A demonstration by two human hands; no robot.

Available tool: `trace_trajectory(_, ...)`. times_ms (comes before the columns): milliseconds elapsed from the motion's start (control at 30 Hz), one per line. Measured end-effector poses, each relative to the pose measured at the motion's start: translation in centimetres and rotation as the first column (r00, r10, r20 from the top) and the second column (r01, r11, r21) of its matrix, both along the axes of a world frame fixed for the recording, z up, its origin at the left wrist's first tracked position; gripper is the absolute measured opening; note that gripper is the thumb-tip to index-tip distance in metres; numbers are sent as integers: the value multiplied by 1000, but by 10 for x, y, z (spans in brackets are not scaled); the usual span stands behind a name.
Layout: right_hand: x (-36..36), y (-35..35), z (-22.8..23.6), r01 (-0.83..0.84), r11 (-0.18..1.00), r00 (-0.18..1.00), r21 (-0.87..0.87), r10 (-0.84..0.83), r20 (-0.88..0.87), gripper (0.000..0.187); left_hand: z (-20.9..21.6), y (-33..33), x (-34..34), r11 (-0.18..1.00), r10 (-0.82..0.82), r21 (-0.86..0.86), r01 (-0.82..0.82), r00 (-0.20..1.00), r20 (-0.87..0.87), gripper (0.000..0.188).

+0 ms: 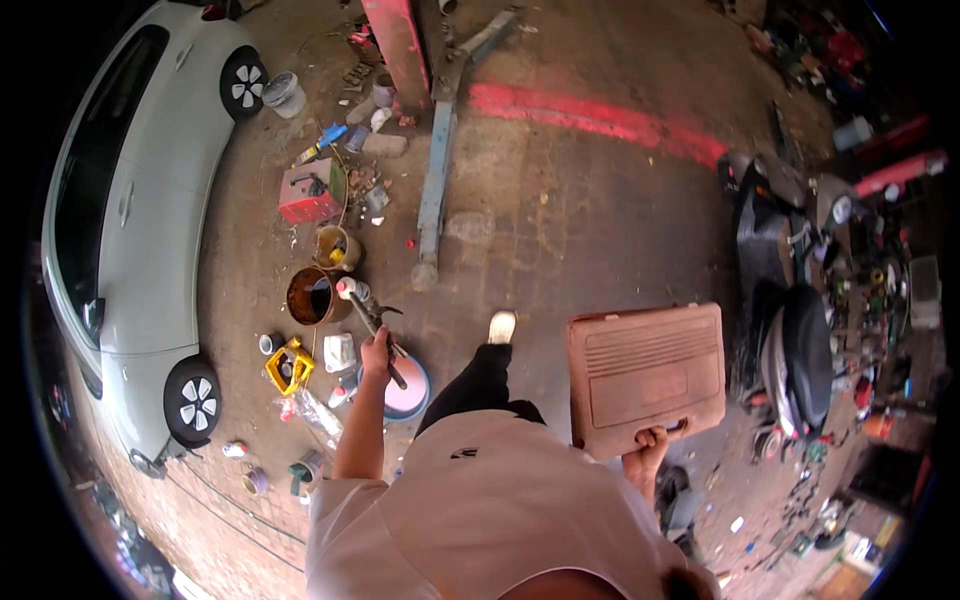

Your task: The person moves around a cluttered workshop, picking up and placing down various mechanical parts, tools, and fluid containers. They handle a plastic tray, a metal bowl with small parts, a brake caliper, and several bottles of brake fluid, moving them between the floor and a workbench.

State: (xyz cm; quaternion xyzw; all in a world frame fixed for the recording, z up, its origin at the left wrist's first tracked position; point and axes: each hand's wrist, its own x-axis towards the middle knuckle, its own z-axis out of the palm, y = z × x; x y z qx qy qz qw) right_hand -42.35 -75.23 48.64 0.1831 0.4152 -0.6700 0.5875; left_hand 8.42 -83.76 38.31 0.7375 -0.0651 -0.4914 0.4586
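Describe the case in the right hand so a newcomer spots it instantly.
Start at the dark-seated scooter on the right of the picture. Left of it, the person's right hand holds a large, flat, reddish-brown case by its near edge. Its boxy, rectangular shape and the parallel ribs across its face set it apart from the rounded scooter.

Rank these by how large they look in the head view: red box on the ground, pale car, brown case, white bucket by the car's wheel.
1. Pale car, by far
2. Brown case
3. Red box
4. White bucket
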Motion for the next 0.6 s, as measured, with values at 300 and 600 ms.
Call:
trace_trajectory(300, -72, -237, -11, 105, 986, 992, -133, -114, -60, 13, 6, -300, -109, 974, -218, -50, 219, 975, 32, 29)
trace_trajectory(600, -163, -537, -5, 157, 984, 976, -80, -168, -142, 15, 13, -575, -210, 965, -260, 15, 260, 965, -14, 25)
